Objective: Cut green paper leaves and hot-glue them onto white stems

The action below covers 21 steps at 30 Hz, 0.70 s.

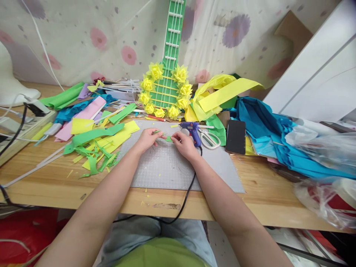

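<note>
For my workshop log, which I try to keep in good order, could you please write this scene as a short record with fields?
Left hand: pinches a thin green piece above the mat
Right hand: close beside it, near a small green patch; its grip is unclear
Surface: grey cutting mat on a wooden table
Tool: purple glue gun, by the right hand, with a black cord
Behind: green guitar-shaped craft, edged with yellow flowers
Far right of mat: dark-screened phone
</note>
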Each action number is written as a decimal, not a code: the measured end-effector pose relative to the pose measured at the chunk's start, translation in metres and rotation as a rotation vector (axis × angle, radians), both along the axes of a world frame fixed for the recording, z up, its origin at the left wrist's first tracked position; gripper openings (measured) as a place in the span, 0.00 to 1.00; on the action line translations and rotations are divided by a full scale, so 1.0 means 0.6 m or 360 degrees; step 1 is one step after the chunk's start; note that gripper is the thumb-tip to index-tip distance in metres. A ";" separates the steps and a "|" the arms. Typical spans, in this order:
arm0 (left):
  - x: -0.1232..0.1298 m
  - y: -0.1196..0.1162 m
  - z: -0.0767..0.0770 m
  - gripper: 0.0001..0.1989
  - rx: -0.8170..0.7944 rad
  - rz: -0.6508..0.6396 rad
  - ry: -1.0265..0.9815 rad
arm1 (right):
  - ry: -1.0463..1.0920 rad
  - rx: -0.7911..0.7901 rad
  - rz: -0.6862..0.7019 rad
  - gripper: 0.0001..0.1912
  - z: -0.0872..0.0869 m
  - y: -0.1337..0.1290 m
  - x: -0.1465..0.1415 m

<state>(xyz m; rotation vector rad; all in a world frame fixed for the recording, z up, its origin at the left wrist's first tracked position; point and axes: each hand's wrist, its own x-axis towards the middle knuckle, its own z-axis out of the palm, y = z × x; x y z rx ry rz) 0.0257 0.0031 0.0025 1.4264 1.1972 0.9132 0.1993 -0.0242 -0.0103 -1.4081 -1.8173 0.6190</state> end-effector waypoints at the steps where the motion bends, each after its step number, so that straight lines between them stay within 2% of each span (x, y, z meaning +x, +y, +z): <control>1: -0.004 0.002 0.001 0.17 -0.0002 -0.0017 0.0001 | -0.0079 0.0032 -0.0005 0.06 0.003 -0.002 -0.002; 6: -0.019 0.003 0.010 0.19 -0.0128 -0.0026 0.0012 | -0.0317 0.0096 -0.0010 0.05 0.011 -0.009 -0.010; 10: -0.029 0.001 0.026 0.21 -0.0278 0.0037 -0.0176 | -0.0422 0.0057 -0.0054 0.05 0.009 -0.009 -0.012; 12: -0.033 0.004 0.032 0.19 -0.0242 0.0201 -0.0301 | -0.0435 -0.0012 -0.0085 0.06 0.009 -0.008 -0.012; 16: -0.039 0.018 0.029 0.09 0.0038 0.0718 -0.0432 | -0.0504 -0.0171 -0.0132 0.07 0.010 -0.004 -0.020; 18: -0.040 0.025 0.023 0.07 0.0123 0.0847 -0.0429 | -0.0581 -0.0219 -0.0135 0.08 0.012 -0.002 -0.028; 21: -0.039 0.031 0.016 0.06 0.0168 0.0929 -0.0420 | -0.0728 -0.0267 -0.0146 0.10 0.017 -0.001 -0.040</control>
